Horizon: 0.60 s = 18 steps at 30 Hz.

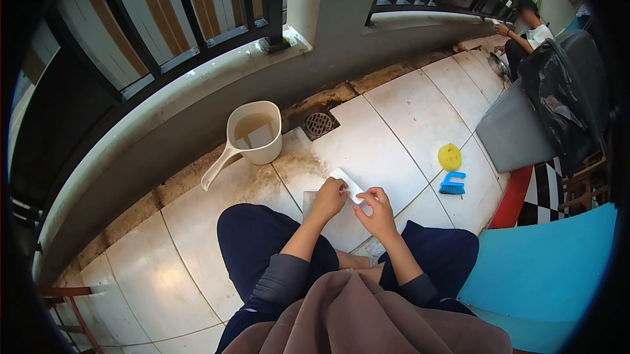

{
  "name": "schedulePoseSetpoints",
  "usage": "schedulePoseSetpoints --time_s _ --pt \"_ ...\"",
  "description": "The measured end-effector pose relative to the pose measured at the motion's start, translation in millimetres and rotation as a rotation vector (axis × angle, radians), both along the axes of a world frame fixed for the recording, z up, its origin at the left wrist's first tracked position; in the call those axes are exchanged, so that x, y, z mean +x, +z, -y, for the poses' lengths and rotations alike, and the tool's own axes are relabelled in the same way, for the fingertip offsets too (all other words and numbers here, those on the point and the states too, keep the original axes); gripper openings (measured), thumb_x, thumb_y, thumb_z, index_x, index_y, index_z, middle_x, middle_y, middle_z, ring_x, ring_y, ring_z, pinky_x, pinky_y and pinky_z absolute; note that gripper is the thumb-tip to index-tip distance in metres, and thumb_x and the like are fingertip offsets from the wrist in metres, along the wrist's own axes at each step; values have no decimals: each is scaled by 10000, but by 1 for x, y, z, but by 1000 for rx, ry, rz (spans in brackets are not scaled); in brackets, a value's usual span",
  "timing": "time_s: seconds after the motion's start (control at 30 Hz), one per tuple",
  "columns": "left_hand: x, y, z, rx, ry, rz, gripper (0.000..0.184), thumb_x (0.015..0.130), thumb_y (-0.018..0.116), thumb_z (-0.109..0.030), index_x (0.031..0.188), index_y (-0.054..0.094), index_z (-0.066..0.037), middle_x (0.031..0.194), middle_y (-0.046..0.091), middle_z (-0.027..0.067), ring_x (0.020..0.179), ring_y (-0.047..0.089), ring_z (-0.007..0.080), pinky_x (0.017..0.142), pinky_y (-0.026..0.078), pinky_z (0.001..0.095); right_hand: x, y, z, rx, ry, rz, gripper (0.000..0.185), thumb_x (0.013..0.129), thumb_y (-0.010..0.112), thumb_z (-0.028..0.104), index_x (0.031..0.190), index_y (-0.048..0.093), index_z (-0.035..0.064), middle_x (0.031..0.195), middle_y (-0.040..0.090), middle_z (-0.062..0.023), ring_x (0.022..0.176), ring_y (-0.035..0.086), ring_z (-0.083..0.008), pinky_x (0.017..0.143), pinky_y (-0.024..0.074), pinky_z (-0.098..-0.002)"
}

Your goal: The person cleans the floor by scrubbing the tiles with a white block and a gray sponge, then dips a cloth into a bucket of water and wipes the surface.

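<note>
My left hand (331, 196) and my right hand (376, 211) meet above the tiled floor between my knees. Both have their fingers on a small white block-like object (345, 182), pinched from either side. What exactly it is cannot be made out. A flat greyish piece (317, 203) lies on the tiles beside my left hand. Up and to the left stands a white dipper (268, 152) holding cloudy water, its handle toward me. A round yellow sponge (449, 157) and a blue brush (453, 183), bristles down in view, lie on the floor at the right.
A round drain grate (318, 124) sits by the low wall (197, 118) with black railings. At the right stand a grey bin (515, 131) with a black bag and a light-blue surface (545, 262). Another person (525, 39) crouches at the far right, holding something.
</note>
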<state>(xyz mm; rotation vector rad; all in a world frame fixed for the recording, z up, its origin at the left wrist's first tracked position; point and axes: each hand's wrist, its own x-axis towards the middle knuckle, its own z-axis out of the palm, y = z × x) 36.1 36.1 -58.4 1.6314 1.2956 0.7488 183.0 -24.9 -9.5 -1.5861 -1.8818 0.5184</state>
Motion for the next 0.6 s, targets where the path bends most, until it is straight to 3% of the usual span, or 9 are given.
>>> schedulePoseSetpoints --time_s 0.13,0.23,0.6 --pt "1 -5 0 -42 -68 -18 152 719 644 -88 835 598 -1 892 557 163 808 581 296 704 465 366 0 -19 4 -21 -26 90 392 663 722 93 1019 562 63 1016 456 -118 945 477 -296 802 420 -387" --pt "3 -7 4 -6 -112 -49 167 710 646 -81 846 579 -12 905 552 156 811 581 304 702 467 380 2 -33 5 -21 -6 208 477 650 742 130 1068 520 77 1035 444 -117 957 467 -296 787 429 -385" --pt "6 4 5 86 -37 -149 147 712 629 -91 828 552 -44 872 549 126 795 577 317 674 465 403 2 -42 -3 92 -59 238 378 742 660 147 1066 470 99 964 513 -118 880 534 -315 711 466 -390"
